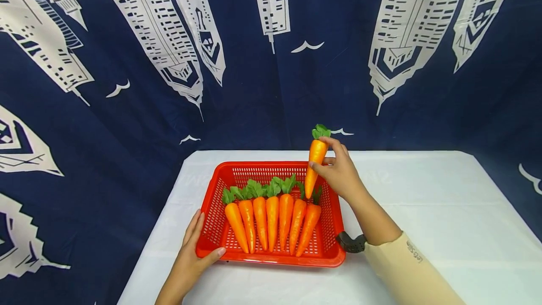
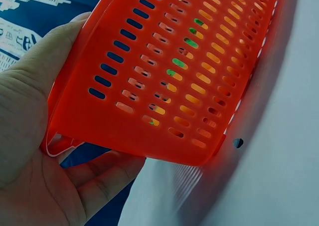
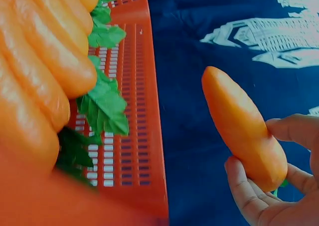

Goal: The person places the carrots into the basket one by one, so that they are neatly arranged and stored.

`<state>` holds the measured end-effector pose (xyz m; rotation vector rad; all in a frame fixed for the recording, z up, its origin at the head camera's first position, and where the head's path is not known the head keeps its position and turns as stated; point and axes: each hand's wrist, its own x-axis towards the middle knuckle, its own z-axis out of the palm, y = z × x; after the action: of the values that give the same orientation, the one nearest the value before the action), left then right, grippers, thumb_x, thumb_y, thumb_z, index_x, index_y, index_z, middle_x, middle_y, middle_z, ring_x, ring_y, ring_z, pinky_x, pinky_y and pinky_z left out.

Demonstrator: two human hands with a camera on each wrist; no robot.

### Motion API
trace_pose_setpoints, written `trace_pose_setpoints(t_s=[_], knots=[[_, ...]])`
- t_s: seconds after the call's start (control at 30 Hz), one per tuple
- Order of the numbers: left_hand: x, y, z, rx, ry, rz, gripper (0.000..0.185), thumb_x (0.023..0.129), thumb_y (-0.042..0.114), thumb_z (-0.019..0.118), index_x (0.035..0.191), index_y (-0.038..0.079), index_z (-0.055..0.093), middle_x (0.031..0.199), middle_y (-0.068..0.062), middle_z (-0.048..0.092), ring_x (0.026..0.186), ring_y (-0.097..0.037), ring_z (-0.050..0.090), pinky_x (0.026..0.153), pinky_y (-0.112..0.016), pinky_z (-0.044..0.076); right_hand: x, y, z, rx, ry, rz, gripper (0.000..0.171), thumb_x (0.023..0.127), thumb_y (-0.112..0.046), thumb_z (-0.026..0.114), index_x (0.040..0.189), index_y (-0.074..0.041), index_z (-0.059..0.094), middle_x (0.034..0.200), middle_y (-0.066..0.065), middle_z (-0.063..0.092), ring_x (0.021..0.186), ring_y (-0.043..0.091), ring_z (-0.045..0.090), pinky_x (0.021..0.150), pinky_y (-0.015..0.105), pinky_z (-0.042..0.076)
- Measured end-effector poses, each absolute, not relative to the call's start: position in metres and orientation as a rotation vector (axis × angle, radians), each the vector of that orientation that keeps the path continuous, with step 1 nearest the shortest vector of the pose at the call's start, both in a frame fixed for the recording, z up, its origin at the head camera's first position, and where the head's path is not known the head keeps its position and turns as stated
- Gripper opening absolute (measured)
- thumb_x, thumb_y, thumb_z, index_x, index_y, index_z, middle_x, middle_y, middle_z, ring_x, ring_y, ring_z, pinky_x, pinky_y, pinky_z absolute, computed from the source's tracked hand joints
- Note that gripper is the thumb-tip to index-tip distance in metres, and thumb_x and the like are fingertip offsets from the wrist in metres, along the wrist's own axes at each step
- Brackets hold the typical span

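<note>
An orange carrot (image 1: 315, 161) with a short green leafy top is pinched between the thumb and fingers of my right hand (image 1: 342, 173). It hangs tip down over the back right part of a red plastic basket (image 1: 279, 259). The right wrist view shows the same carrot (image 3: 239, 121) with fingertips along both sides of its thick end. Several more carrots (image 1: 272, 222) lie side by side in the basket, leaves toward the back. My left hand (image 1: 190, 253) grips the basket's front left corner, thumb at the front rim and fingers along the left side.
The basket stands on a table with a white cloth (image 1: 423, 211). Behind the table hangs a dark blue curtain (image 1: 322, 88) printed with white buildings and birds. A black strap (image 1: 352, 243) sits near my right wrist, close to the basket's right side.
</note>
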<state>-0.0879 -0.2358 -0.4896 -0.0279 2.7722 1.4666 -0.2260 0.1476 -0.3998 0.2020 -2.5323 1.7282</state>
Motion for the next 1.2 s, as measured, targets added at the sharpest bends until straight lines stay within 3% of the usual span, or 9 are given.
trace_pose_setpoints(t_s=[0.23, 0.43, 0.67, 0.93, 1.2], knots=[[-0.088, -0.236, -0.49, -0.02, 2.786, 1.449, 0.107, 0.082, 0.038, 0.084, 0.164, 0.024, 0.015, 0.171, 0.004, 0.006, 0.156, -0.036, 0.012, 0.118, -0.071, 0.02, -0.229, 0.12, -0.404, 0.299, -2.612, 1.713, 0.068, 0.092, -0.012, 0.074, 0.151, -0.021, 0.04, 0.147, 0.02, 0.035, 0.109, 0.036, 0.066, 0.076, 0.036, 0.063], [-0.088, -0.237, -0.492, -0.035, 2.787, 1.436, 0.108, 0.082, 0.04, 0.084, 0.164, 0.027, 0.014, 0.171, 0.008, 0.004, 0.156, -0.036, 0.011, 0.118, -0.071, 0.02, -0.228, 0.102, -0.412, 0.36, -2.746, 1.6, 0.065, 0.094, -0.017, 0.073, 0.152, -0.026, 0.044, 0.149, 0.017, 0.037, 0.094, 0.025, 0.061, 0.069, 0.028, 0.056], [-0.088, -0.236, -0.491, -0.03, 2.786, 1.446, 0.108, 0.083, 0.038, 0.084, 0.164, 0.025, 0.015, 0.171, 0.006, 0.004, 0.156, -0.037, 0.011, 0.118, -0.072, 0.019, -0.228, 0.082, -0.424, 0.46, -2.819, 1.575, 0.057, 0.098, -0.014, 0.065, 0.151, -0.02, 0.045, 0.141, 0.018, 0.043, 0.078, 0.018, 0.057, 0.064, 0.026, 0.051], [-0.089, -0.235, -0.489, -0.027, 2.795, 1.438, 0.108, 0.082, 0.037, 0.084, 0.164, 0.024, 0.015, 0.171, 0.004, 0.005, 0.156, -0.038, 0.012, 0.118, -0.071, 0.019, -0.23, 0.068, -0.436, 0.466, -2.858, 1.633, 0.053, 0.092, -0.014, 0.074, 0.141, -0.018, 0.055, 0.127, 0.016, 0.051, 0.083, 0.019, 0.063, 0.066, 0.027, 0.053], [-0.089, -0.235, -0.49, -0.027, 2.784, 1.451, 0.107, 0.082, 0.037, 0.084, 0.164, 0.024, 0.016, 0.171, 0.005, 0.005, 0.156, -0.036, 0.012, 0.119, -0.069, 0.02, -0.234, 0.064, -0.455, 0.483, -2.955, 1.594, 0.048, 0.096, -0.016, 0.071, 0.141, -0.021, 0.057, 0.139, 0.017, 0.05, 0.083, 0.017, 0.062, 0.072, 0.029, 0.054]])
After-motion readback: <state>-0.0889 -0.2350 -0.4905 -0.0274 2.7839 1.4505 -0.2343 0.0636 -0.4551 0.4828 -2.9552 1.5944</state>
